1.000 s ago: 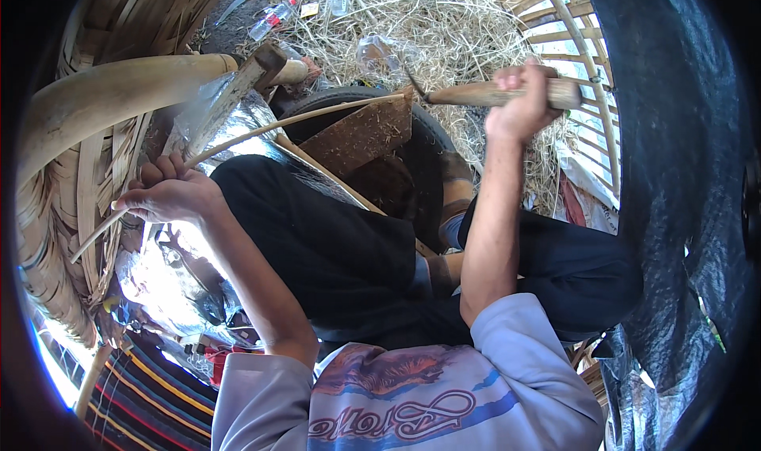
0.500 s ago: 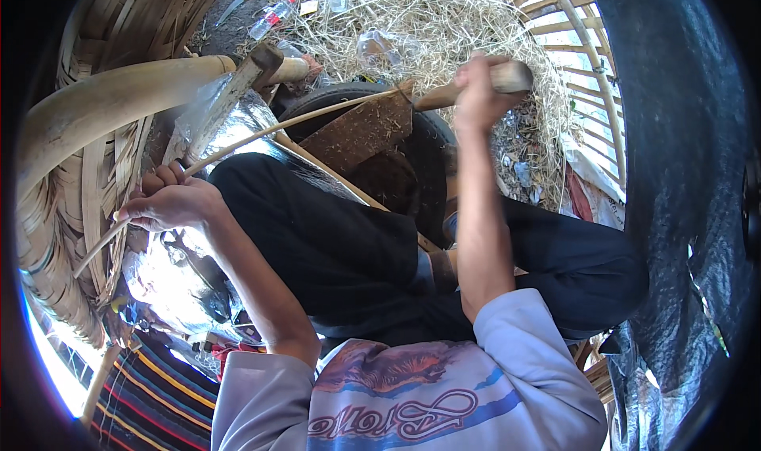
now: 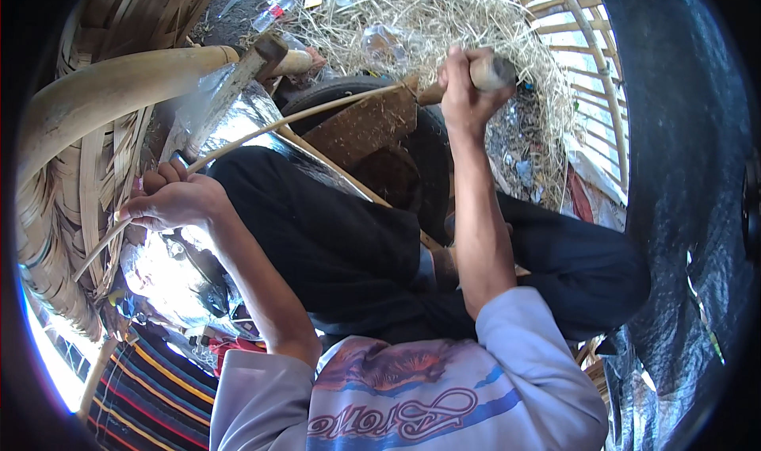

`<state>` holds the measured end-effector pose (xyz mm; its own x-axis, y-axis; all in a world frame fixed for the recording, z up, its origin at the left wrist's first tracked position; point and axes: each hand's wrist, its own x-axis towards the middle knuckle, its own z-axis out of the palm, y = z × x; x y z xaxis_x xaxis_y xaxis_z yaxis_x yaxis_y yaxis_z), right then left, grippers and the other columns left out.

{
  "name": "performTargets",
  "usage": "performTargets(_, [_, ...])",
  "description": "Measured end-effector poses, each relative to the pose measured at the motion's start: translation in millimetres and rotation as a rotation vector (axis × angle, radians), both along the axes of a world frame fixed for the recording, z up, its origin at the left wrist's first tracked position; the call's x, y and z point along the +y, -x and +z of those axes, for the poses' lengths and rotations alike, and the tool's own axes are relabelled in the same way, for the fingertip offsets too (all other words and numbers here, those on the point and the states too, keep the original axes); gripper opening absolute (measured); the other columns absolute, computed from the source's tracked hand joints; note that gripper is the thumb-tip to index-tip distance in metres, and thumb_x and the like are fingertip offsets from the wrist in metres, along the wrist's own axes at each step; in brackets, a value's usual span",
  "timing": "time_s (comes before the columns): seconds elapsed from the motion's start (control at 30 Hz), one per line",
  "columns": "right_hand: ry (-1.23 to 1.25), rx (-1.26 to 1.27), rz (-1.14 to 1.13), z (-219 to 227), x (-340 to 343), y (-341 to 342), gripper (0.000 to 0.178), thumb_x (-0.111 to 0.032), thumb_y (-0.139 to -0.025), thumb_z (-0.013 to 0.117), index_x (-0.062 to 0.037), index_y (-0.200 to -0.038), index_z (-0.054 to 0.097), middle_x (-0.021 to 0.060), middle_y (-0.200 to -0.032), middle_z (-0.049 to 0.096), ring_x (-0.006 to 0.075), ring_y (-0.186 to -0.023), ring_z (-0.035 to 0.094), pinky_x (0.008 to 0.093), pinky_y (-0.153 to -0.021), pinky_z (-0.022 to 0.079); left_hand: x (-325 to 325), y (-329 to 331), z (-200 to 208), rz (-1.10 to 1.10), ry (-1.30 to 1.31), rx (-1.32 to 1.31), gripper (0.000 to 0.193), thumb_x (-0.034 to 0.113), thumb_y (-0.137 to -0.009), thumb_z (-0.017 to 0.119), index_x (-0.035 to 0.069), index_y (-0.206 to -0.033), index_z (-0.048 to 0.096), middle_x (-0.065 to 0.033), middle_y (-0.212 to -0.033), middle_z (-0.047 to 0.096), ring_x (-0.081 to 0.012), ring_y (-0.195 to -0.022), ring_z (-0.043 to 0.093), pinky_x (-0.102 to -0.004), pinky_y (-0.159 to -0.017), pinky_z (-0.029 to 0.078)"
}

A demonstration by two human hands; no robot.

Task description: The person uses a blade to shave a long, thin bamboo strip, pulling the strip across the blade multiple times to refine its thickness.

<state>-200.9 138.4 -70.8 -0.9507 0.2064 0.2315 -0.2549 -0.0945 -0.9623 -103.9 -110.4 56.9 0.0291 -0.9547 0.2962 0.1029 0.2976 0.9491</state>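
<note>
- We wear a pale grey short-sleeved shirt (image 3: 412, 387) with a rust, white and blue chest print.
- Our dark trousers (image 3: 333, 245) cover both legs; forearms bare.

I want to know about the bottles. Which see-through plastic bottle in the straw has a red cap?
The bottle with the red cap lies at the straw's left edge. The other clear bottle sits lower in the straw pile, showing no red.

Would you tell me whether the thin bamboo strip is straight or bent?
Bent: the bamboo strip arcs from the left hand toward the wooden block.
</note>
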Motion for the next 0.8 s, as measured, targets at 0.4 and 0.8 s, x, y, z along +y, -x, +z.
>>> performTargets(0.4, [-0.065,0.087,0.051,24.7,-12.8,-14.3,0.024,-0.006,-0.078,0.062,-0.0072,-0.057,0.051,0.0012,-0.049,0.053,0.0058,-0.04,0.049,0.0197,-0.036,0.035,19.5,-12.8,10.5,-0.072,0.081,-0.089,0.035,0.046,-0.098,0.025,0.015,-0.082,0.023,0.0044,-0.05,0.018,-0.0061,-0.043,0.015,-0.0244,-0.042,0.017])
performTargets(0.8, [-0.13,0.024,0.095,11.0,-13.5,-20.7,0.024,-0.005,-0.081,0.059,-0.0052,-0.059,0.048,0.0038,-0.049,0.052,0.0073,-0.043,0.048,0.0224,-0.042,0.038,50.4,-2.6,25.0,-0.11,0.105,-0.091,0.041,0.049,-0.098,0.022,0.016,-0.073,0.02,0.004,-0.049,0.016,-0.0093,-0.047,0.011,-0.0267,-0.045,0.015])
